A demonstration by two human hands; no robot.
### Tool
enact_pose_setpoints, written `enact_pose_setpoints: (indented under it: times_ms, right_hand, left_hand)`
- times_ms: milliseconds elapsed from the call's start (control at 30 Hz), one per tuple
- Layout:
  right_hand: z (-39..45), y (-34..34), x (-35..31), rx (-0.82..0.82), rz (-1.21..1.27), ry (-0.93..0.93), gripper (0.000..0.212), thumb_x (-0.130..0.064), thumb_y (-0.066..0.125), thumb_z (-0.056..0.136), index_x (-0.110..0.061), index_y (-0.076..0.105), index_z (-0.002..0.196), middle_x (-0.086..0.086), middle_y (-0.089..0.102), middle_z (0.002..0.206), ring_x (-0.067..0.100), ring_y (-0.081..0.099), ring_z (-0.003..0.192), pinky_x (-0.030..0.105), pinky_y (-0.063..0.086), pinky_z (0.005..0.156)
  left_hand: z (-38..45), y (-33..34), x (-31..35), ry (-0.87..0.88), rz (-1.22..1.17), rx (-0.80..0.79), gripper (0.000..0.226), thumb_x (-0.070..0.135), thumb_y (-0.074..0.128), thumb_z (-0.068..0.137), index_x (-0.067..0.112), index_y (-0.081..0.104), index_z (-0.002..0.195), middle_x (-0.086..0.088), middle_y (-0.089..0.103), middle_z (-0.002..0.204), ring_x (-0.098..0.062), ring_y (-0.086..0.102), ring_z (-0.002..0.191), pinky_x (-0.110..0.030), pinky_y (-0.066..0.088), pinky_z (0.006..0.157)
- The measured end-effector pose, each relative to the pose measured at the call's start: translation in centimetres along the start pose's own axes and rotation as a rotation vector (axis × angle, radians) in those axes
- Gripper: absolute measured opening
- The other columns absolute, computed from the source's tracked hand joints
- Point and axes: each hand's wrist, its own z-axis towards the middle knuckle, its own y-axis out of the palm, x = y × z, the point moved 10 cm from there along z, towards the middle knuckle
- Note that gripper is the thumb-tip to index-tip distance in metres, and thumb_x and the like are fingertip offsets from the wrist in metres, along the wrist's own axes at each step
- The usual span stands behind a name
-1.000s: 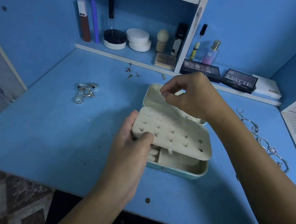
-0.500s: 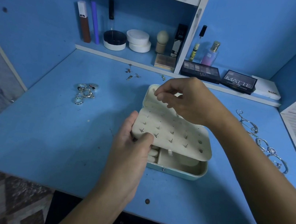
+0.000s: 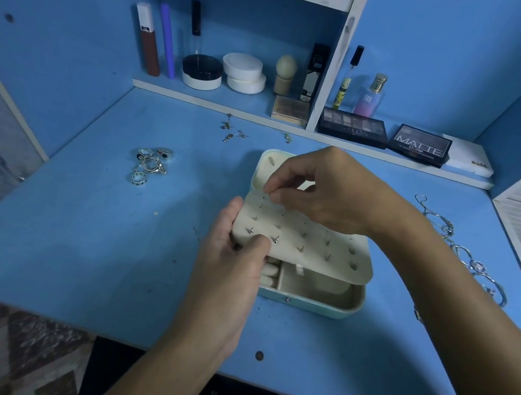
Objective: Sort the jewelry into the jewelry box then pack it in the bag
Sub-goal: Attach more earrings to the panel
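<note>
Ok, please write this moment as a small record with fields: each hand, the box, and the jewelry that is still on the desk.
left hand: grips the near left corner of the earring panel, thumb on top
right hand: fingertips pinched at the panel's far left edge; what they pinch is too small to see
jewelry box: open on the desk, panel raised over the lower tray
rings: cluster left of the box
loose earrings: near the shelf
bracelets: along the desk's right side
</note>
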Motion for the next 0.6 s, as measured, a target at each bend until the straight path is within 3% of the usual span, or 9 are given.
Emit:
enact_pose_setpoints:
  times_ms: [167,300,367,500,600]
  right_hand:
    - [0.1,0.6,-0.1,-0.022,-0.076,0.005,0.012,-0.015,0.066,0.093,-0.025,0.073,0.091,-0.026,0.061,0.075,-0.012,0.056,0.073,0.005,0.042,0.069]
    - [0.3,0.9,-0.6,-0.036,-0.136,-0.019,0.015,-0.016,0.063,0.094,-0.028,0.068,0.087,-0.022,0.062,0.079,-0.003,0.056,0.078,0.006,0.037,0.068]
    - [0.5,1.2,-0.6,-0.046,-0.165,-0.024,0.015,-0.017,0.062,0.094,-0.029,0.068,0.087,-0.017,0.066,0.085,0.003,0.056,0.081,0.012,0.039,0.072]
    - [0.9,1.3,-0.7,-0.040,-0.209,-0.038,0.012,-0.018,0.064,0.093,-0.027,0.070,0.089,-0.014,0.067,0.091,0.008,0.058,0.089,0.033,0.049,0.085]
    - [1.0,1.4,-1.3,-0.042,-0.245,-0.081,0.010,-0.015,0.065,0.092,-0.023,0.071,0.089,-0.010,0.066,0.093,0.011,0.056,0.087,0.038,0.049,0.087]
  left_hand:
    - [0.1,-0.1,-0.2,-0.016,-0.014,0.014,0.050,-0.005,0.048,0.095,0.036,0.050,0.122,0.017,0.071,0.084,-0.003,0.062,0.086,-0.023,0.048,0.083]
    - [0.1,-0.2,-0.3,-0.019,-0.014,0.023,0.048,-0.005,0.049,0.095,0.039,0.055,0.112,0.013,0.065,0.086,-0.007,0.057,0.090,-0.025,0.046,0.085]
    - [0.0,-0.2,-0.3,-0.024,-0.017,0.028,0.049,-0.004,0.049,0.095,0.040,0.053,0.115,0.013,0.066,0.087,-0.007,0.058,0.091,-0.025,0.047,0.085]
    - [0.0,0.0,0.0,-0.008,-0.011,0.013,0.049,-0.004,0.049,0.095,0.043,0.059,0.101,0.012,0.069,0.088,-0.008,0.060,0.091,-0.025,0.048,0.085]
    - [-0.1,0.2,0.3,0.009,-0.019,-0.002,0.044,0.007,0.057,0.082,0.048,0.066,0.094,0.009,0.069,0.091,-0.010,0.060,0.092,-0.027,0.048,0.088]
